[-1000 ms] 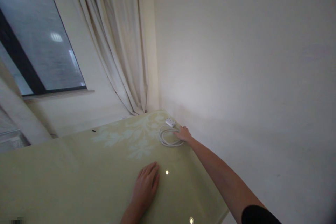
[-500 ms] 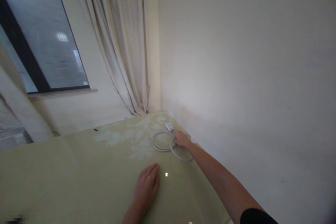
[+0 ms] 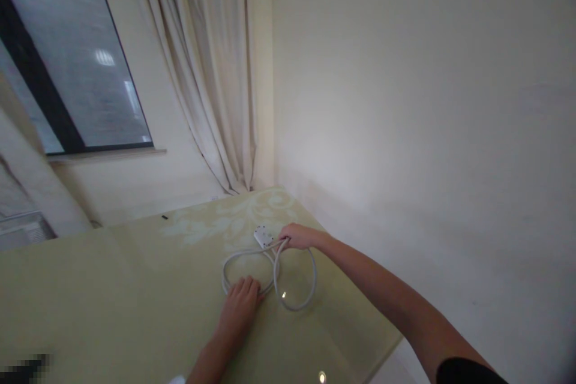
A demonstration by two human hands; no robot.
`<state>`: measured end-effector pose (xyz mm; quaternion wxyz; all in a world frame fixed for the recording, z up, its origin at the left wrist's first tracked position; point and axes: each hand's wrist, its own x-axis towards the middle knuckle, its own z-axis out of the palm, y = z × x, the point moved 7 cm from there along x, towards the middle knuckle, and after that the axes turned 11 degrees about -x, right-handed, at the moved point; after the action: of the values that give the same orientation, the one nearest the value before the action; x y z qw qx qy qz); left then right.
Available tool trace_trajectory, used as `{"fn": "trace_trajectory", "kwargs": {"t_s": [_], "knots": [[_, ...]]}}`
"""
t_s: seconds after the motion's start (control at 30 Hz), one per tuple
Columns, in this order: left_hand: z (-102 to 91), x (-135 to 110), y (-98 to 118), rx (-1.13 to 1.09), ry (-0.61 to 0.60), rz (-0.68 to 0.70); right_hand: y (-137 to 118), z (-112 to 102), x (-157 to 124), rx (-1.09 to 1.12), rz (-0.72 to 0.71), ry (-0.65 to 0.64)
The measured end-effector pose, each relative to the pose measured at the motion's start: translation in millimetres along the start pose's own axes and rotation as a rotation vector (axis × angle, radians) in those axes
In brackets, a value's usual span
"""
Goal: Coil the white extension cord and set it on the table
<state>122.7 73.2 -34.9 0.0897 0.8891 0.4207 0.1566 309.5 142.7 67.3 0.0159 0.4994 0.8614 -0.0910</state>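
Observation:
A white extension cord's cable (image 3: 314, 276) is looped over the pale green tabletop. Its white socket block (image 3: 263, 236) lies just left of my right hand, with small dark socket holes on top. My right hand (image 3: 294, 236) is closed around the cable beside the block, where the loops come together. The near side of the left loop passes under my left hand (image 3: 242, 302). The fingers of that hand curl over the cable there; its palm side is hidden.
The glossy table (image 3: 112, 288) bears a pale leaf pattern. A small black object (image 3: 164, 217) rests by its far edge. A plain wall (image 3: 427, 132) borders the right side. Beyond the table hang beige curtains (image 3: 225, 72) next to a window (image 3: 103, 72). A blurred dark thing (image 3: 24, 369) shows bottom left.
My right hand has drawn the cable and socket block left and nearer. My left hand, earlier flat on the table apart from the cord, now meets the loop.

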Motion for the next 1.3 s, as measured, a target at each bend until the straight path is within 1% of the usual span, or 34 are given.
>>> {"fn": "trace_trajectory", "kwargs": {"t_s": [0.07,0.17,0.23,0.33,0.43,0.5,0.57,0.63,0.7,0.77,0.8,0.87,0.93,1.0,1.07,1.13,1.17,1.23,1.3], "knots": [[1.4,-8,-9,0.035,-0.06,0.009,6,-25,-6,-0.026,-0.003,-0.028],[3.5,-25,-26,0.016,-0.099,0.019,22,-64,-16,-0.055,0.088,0.022],[2.0,-39,-34,-0.047,-0.084,0.041,37,-89,-24,-0.096,0.204,0.083],[-2.9,-57,-41,-0.147,-0.05,0.087,60,-127,-39,-0.189,0.414,0.181],[-6.7,-71,-44,-0.193,-0.042,0.109,75,-162,-52,-0.275,0.57,0.232],[-6.7,-75,-45,-0.189,-0.074,0.081,79,-182,-57,-0.313,0.622,0.237],[-4.2,-75,-46,-0.149,-0.158,-0.005,77,-198,-58,-0.333,0.63,0.211],[-3.5,-73,-46,-0.085,-0.245,-0.123,67,-206,-54,-0.3,0.539,0.143],[-7.6,-69,-42,-0.037,-0.28,-0.233,49,-207,-50,-0.208,0.376,0.071],[-13.5,-63,-37,-0.023,-0.273,-0.324,30,-207,-51,-0.106,0.231,0.016],[-16.0,-60,-35,-0.04,-0.264,-0.376,22,-206,-53,-0.06,0.183,-0.009],[-17.7,-54,-34,-0.117,-0.253,-0.47,9,-204,-59,0.031,0.111,-0.061],[-16.8,-44,-33,-0.216,-0.237,-0.52,-1,-206,-64,0.087,0.076,-0.063],[-14.8,-29,-32,-0.306,-0.222,-0.504,-8,-214,-68,0.065,0.084,0.03],[-13.1,-12,-30,-0.385,-0.197,-0.472,-20,-224,-73,0.027,0.089,0.178],[-12.5,3,-28,-0.454,-0.157,-0.449,-37,-232,-78,0.059,0.074,0.309],[-12.6,8,-27,-0.478,-0.13,-0.44,-44,-233,-81,0.088,0.073,0.353],[-12.5,12,-25,-0.504,-0.079,-0.426,-56,-234,-88,0.11,0.109,0.415],[-11.8,5,-22,-0.51,-0.031,-0.408,-60,-234,-96,0.094,0.165,0.443]]}}
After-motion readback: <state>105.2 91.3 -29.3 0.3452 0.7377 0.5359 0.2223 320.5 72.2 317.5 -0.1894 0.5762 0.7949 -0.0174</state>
